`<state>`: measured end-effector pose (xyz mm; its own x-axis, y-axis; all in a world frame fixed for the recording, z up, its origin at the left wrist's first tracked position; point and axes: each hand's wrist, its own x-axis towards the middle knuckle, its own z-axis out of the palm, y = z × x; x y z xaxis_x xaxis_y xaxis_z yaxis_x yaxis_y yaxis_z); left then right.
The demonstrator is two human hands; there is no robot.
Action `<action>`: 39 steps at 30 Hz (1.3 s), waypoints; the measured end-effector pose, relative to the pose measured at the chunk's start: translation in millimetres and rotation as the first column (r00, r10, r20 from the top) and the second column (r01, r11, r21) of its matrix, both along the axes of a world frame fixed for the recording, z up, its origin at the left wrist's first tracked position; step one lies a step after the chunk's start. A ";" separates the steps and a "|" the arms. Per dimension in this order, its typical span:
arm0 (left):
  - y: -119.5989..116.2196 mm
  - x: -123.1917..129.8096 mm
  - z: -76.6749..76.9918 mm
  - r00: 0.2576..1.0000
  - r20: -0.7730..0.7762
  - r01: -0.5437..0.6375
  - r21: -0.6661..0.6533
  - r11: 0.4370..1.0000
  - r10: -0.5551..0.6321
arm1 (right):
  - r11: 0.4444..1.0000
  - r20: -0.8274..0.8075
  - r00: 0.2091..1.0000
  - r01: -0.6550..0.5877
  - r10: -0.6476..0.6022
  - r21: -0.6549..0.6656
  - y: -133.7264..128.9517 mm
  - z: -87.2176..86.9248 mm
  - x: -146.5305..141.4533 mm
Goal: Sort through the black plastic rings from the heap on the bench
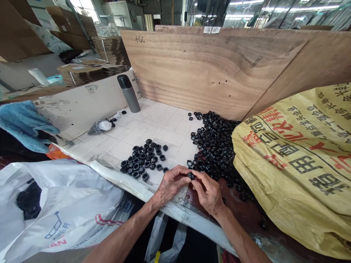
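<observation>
Near the table's front edge, my left hand [173, 183] and my right hand [207, 190] meet over one small black plastic ring-shaped part [191, 176]. The fingertips of both hands pinch it from either side, so much of it is covered. Left of my hands lies a small group of similar black rings [142, 157], some showing round openings. To the right, close to my right hand, a much larger heap of the black parts [215, 140] spreads up to a yellow sack.
The yellow printed sack [296, 164] fills the right side. A grey flask [128, 94] stands at the back left, with a small plastic bag [99, 127] nearby. Wooden boards [208, 69] wall the back. A white sack [68, 208] hangs at the front left, beside a blue cloth [26, 124].
</observation>
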<state>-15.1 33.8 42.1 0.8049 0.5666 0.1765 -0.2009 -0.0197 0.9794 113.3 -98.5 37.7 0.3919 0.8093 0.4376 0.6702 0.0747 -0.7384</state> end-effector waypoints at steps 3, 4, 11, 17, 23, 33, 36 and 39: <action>0.7 0.1 -1.5 1.000 0.000 -0.001 0.021 1.000 0.001 | 0.999 0.033 0.999 0.036 -0.036 -0.017 1.2 -1.6 0.1; 0.8 0.2 -2.0 1.000 -0.004 -0.003 0.024 1.000 0.003 | 0.999 0.031 0.998 0.050 -0.049 -0.023 1.3 -1.5 -0.2; 0.8 1.5 -3.9 1.000 -0.006 -0.027 -0.012 1.000 0.027 | 0.998 0.005 0.998 0.057 -0.057 -0.035 -0.4 8.1 -3.6; 0.8 1.0 -0.7 0.999 -0.025 -0.026 -0.033 0.999 0.025 | 0.998 -0.044 0.998 0.046 -0.047 -0.037 -0.7 10.5 -2.7; 1.3 -0.2 1.8 0.999 -0.032 0.028 -0.015 0.999 -0.029 | 0.999 -0.090 0.995 0.041 -0.040 0.006 -0.2 10.9 -2.2; -6.2 -5.1 -6.5 0.997 0.053 -0.068 0.507 0.859 0.047 | 0.975 -0.463 0.882 -0.020 -0.087 -0.221 3.2 4.9 -8.0; -7.4 -6.0 -5.7 1.000 -0.017 -0.017 0.253 0.967 0.022 | 0.992 -0.325 0.944 0.017 -0.058 -0.126 0.6 6.4 -8.4; -8.1 -8.4 -3.8 0.998 -0.054 0.020 -0.028 0.999 -0.021 | 0.998 -0.200 0.980 -0.022 0.011 -0.055 -2.1 6.2 -8.3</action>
